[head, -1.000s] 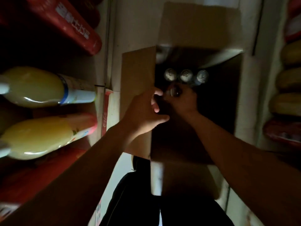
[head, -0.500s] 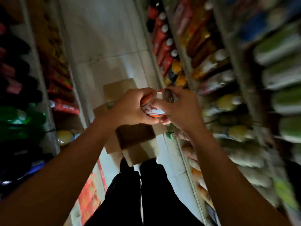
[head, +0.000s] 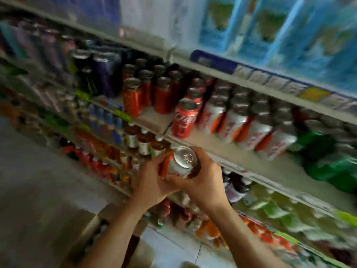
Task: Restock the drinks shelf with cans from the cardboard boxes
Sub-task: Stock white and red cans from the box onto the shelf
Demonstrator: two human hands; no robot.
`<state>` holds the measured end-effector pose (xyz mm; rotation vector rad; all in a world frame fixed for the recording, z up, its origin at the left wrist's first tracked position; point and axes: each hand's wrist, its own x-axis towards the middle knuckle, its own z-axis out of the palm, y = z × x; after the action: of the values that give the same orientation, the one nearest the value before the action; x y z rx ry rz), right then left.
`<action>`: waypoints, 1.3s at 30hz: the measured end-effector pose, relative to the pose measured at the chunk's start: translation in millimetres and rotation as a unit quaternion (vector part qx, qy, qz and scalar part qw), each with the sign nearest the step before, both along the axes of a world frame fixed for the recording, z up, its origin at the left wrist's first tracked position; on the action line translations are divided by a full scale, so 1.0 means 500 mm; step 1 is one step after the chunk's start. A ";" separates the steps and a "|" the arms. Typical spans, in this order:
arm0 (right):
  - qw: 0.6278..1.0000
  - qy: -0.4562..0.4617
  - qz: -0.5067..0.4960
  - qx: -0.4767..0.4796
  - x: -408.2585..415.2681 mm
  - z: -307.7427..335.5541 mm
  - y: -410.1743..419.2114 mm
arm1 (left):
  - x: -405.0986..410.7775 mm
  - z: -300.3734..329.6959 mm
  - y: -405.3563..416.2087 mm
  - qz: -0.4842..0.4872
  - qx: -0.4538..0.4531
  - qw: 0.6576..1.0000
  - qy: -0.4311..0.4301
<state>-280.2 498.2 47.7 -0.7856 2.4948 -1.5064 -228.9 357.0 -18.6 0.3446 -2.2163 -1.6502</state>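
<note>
The step in hand is the carrying of a can (head: 181, 161) up to the drinks shelf (head: 241, 151), and I judge that the placing itself is not yet done. Both hands hold this one can together: the left hand (head: 149, 182) wraps its fingers around the left side of the body, and the right hand (head: 202, 180) closes around the right side and underneath, so both are clenched on the can and neither is released. The can is silver and white with an orange-red part on its side, its top with the pull tab turned toward the camera, and it sits just below the front edge of the shelf, not touching it. On the shelf, above the can, stands a red Coca-Cola can (head: 184, 118), the only label where the script can be read. To the right of the red can stand rows of silver-and-red cans (head: 251, 126) that look like the held one; their printing is too blurred to read. To its left there is a bare strip of shelf board, then darker red cans (head: 133, 97). The next move, as I judge it, calls for lifting the can over the shelf edge, keeping it upright, and setting it at the front of a matching row without knocking the neighbours. A cardboard box (head: 116, 215) lies low, far under the shelf. The price strips (head: 270, 78) on the upper shelf are not legible.
</note>
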 end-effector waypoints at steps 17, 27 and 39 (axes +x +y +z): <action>0.996 0.058 -0.004 -0.072 -0.195 0.046 0.146 | -0.197 0.119 0.188 0.094 -0.139 0.981 0.097; 0.999 0.006 -0.024 -0.047 -0.251 -0.023 0.098 | -0.237 0.097 0.139 0.060 -0.192 0.978 0.055; 0.999 0.016 -0.041 -0.013 -0.262 -0.086 0.081 | -0.203 0.053 0.110 0.085 -0.223 0.970 0.044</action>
<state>-411.1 538.5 4.5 -0.7244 2.5660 -1.5672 -330.4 412.0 8.0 0.3205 -2.3336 -1.0199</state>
